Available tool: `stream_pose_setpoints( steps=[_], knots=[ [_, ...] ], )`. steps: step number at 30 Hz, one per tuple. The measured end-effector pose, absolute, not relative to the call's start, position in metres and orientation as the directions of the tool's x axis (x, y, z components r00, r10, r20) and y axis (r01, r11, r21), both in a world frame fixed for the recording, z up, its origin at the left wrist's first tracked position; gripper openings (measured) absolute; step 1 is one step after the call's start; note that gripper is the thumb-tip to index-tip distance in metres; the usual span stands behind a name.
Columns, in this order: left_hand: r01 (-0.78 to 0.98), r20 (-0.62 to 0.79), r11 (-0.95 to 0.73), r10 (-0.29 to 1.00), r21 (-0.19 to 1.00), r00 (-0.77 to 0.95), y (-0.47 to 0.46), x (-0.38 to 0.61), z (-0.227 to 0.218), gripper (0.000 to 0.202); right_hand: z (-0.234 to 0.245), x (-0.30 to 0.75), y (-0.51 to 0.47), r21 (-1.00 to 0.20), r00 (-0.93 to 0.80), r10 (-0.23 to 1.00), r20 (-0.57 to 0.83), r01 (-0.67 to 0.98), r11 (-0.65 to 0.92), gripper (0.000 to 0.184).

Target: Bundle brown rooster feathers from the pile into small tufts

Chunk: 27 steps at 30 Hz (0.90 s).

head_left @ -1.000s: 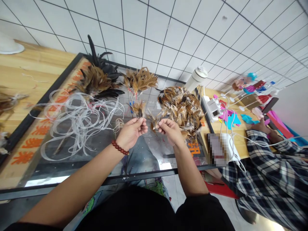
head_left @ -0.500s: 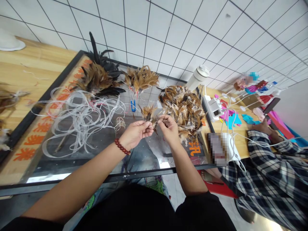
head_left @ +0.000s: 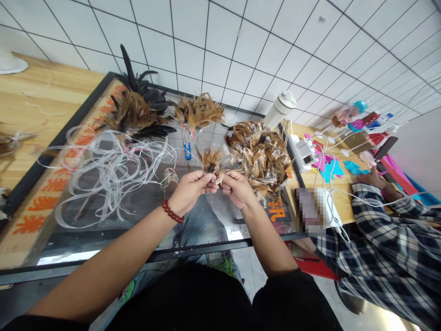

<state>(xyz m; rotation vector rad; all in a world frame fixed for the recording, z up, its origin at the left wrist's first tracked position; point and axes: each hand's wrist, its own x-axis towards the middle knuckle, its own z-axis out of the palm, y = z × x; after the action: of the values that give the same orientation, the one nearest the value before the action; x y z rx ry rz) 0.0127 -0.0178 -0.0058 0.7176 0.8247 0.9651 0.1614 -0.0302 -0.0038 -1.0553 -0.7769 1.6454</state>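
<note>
My left hand (head_left: 193, 189), with a dark red bead bracelet (head_left: 172, 211) at the wrist, pinches the base of a small bunch of brown feathers (head_left: 210, 160). Close beside it, my right hand (head_left: 239, 189) pinches a light brown feather (head_left: 221, 176) against the bunch's base. A large heap of brown feathers (head_left: 260, 158) lies just beyond my right hand. Blue thread snips (head_left: 187, 151) lie behind the bunch. To the left, white ribbon strips (head_left: 113, 174) are spread in a loose tangle over the glass-topped table (head_left: 144, 234).
Two feather bundles, one with long black plumes (head_left: 138, 108) and one plain brown (head_left: 199, 112), lie near the tiled wall. A white bottle (head_left: 280, 110) and a white power strip (head_left: 303, 151) with cables stand right. A co-worker in a plaid sleeve (head_left: 367, 202) sits beyond.
My right hand has come in against the left, and a light feather now shows in its fingers at the bunch's base. The view has shifted slightly.
</note>
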Motion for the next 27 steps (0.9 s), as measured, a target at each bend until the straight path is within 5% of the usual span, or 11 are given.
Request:
stream_pose_setpoints(
  steps=[5, 13, 20, 27],
  knots=[
    [-0.424, -0.395, 0.494, 0.867, 0.759, 0.303, -0.016, 0.011, -0.001, 0.013, -0.005, 0.161, -0.030, -0.910, -0.021, 0.985, -0.169, -0.381, -0.164, 0.030],
    [-0.406, -0.477, 0.601, 0.797, 0.688, 0.371, -0.018, 0.012, 0.004, 0.005, -0.017, 0.159, -0.029, -0.996, 0.161, 0.985, 0.059, -0.049, 0.068, 0.016],
    [-0.440, -0.430, 0.618, 0.779, 0.652, 0.456, -0.016, 0.008, 0.000, 0.008, -0.014, 0.159, -0.030, -0.995, 0.153, 0.988, -0.022, -0.096, -0.008, 0.025],
    [-0.378, -0.351, 0.508, 0.841, 0.774, 0.412, -0.017, 0.009, -0.005, 0.017, 0.000, 0.160, -0.032, -0.935, -0.063, 0.971, -0.232, -0.262, -0.240, 0.030]
  ],
)
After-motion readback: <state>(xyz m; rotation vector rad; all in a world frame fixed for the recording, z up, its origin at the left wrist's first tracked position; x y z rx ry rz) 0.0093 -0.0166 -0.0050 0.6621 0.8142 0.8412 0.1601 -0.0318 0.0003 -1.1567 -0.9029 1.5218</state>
